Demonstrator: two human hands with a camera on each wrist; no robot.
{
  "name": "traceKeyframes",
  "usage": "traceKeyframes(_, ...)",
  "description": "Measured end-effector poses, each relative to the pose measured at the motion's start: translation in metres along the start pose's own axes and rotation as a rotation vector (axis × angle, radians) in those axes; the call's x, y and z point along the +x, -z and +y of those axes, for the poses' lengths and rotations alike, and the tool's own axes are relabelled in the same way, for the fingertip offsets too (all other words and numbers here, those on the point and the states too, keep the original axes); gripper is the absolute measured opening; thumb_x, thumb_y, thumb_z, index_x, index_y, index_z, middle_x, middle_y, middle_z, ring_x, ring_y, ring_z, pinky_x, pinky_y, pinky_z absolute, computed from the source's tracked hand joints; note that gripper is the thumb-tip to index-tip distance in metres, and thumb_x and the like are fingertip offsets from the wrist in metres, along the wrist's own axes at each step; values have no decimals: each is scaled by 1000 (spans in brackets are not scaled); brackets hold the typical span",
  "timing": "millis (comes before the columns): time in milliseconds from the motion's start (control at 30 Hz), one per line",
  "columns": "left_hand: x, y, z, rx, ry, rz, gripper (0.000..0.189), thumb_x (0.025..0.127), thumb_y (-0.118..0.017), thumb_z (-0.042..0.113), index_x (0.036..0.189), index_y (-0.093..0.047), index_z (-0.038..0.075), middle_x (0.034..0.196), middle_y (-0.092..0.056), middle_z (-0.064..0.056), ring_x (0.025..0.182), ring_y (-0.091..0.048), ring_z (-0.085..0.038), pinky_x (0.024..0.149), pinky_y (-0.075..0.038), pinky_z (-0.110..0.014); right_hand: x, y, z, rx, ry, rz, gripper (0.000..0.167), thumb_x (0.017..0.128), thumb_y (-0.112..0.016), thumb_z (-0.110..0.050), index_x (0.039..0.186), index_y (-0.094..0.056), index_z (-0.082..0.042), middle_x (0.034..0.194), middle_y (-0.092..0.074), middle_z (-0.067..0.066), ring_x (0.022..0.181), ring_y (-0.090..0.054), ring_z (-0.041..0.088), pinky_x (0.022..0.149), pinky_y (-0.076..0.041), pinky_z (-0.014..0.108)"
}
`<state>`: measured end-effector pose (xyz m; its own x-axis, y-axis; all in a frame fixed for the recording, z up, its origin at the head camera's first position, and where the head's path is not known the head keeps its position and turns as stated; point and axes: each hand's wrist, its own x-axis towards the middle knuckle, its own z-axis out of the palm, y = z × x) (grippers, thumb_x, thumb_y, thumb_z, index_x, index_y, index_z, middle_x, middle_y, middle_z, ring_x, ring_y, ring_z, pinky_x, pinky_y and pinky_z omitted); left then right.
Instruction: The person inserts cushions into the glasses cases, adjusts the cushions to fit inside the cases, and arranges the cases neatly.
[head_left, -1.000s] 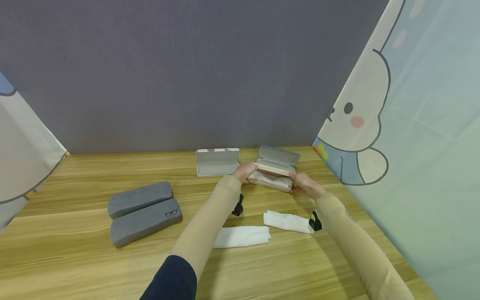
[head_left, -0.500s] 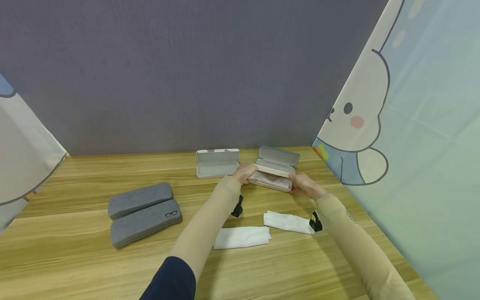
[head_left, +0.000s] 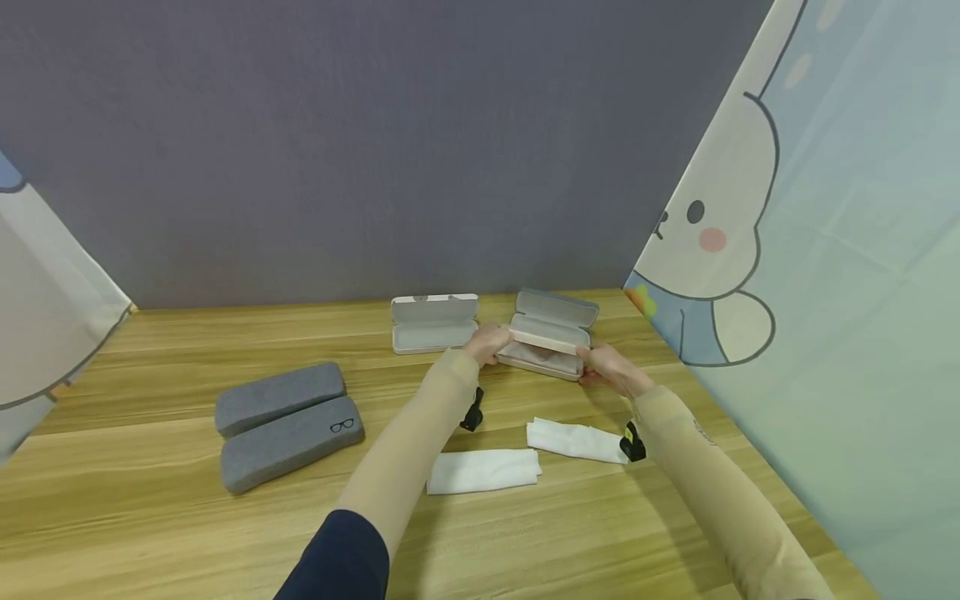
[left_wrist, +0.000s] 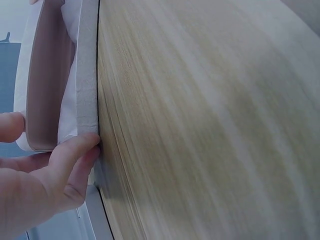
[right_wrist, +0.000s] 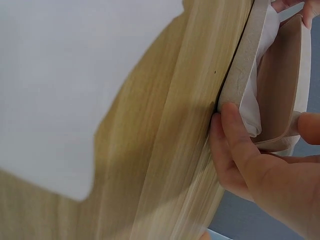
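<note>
Clearly only wrist-side: brownish lid lining (left_wrist: 50, 80)

Two grey cases (head_left: 291, 442) lie side by side on the wooden table (head_left: 135, 517) before a grey backdrop (head_left: 375, 150).

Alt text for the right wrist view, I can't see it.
A right hand grips one end of a partly open case holding white cloth, the left hand at its far end. Another cloth lies on the table.
</note>
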<state>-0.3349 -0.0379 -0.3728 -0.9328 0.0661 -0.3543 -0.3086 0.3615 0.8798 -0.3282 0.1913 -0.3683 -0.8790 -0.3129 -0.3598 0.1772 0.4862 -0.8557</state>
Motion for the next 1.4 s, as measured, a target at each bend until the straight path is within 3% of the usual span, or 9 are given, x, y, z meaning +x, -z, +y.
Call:
traceKeyframes(300,0,2,-4,-7,-25,-18,56,95,-36,9,151,-27,3,155,-33,-12,121,-43,-23,104,-45,-43,0,1,2,7,8,-7,56,105,-29,-17,143,-10,20,116,-41,20,109,-48,30,108,-40,46)
traceKeyframes(367,-1,2,-5,-6,-34,-28,57,96,-36,9,152,-24,4,155,-32,-13,125,-42,-24,105,-44,-43,0,0,3,-11,18,-6,56,105,-29,-16,143,-12,20,119,-41,22,115,-46,33,109,-39,47)
traceKeyframes(467,-3,2,-6,-5,-47,-34,56,96,-39,6,151,-26,3,153,-35,-15,131,-42,-28,106,-43,-43,-1,-2,6,-88,41,10,46,104,-31,-15,136,-29,18,115,-45,20,111,-49,32,105,-43,45)
traceKeyframes(633,-3,1,-8,112,-61,30,55,90,-49,-2,144,-40,0,142,-47,-19,108,-52,-26,79,-46,-29,-2,-9,10,-344,79,118,22,100,-41,-14,102,-52,4,93,-53,10,86,-51,21,76,-45,30)
traceKeyframes(700,-2,0,-9,173,-65,59,54,86,-49,-5,140,-45,-1,136,-53,-19,93,-48,-24,68,-38,-28,-3,-12,11,-403,85,158,19,99,-44,-14,95,-54,2,89,-52,9,80,-49,20,69,-40,27)
traceKeyframes(800,-1,-1,-9,220,-71,77,54,85,-47,-7,139,-47,-1,132,-55,-19,87,-45,-23,63,-36,-28,-4,-15,12,-405,92,177,18,99,-44,-13,95,-53,3,89,-51,10,77,-48,19,65,-39,25)
traceKeyframes(1000,-3,-1,-8,247,-83,97,53,85,-49,-7,138,-49,0,131,-57,-18,87,-45,-23,66,-37,-30,-5,-16,13,-383,110,173,25,100,-45,-12,110,-51,10,93,-54,14,84,-50,21,68,-41,24)
traceKeyframes(1233,-11,0,-10,216,-51,111,33,81,-50,-8,112,-60,-7,93,-54,-12,61,-37,-18,51,-31,-25,-6,-12,14,-389,121,130,44,99,-48,-13,130,-43,17,105,-63,23,94,-58,26,82,-49,30)
traceKeyframes(1400,-24,2,-12,258,-38,127,33,82,-53,-3,114,-56,-8,105,-57,-16,71,-44,-21,57,-36,-26,-6,-9,12,-405,105,83,56,101,-47,-16,140,-28,19,124,-56,32,114,-55,37,102,-43,48)
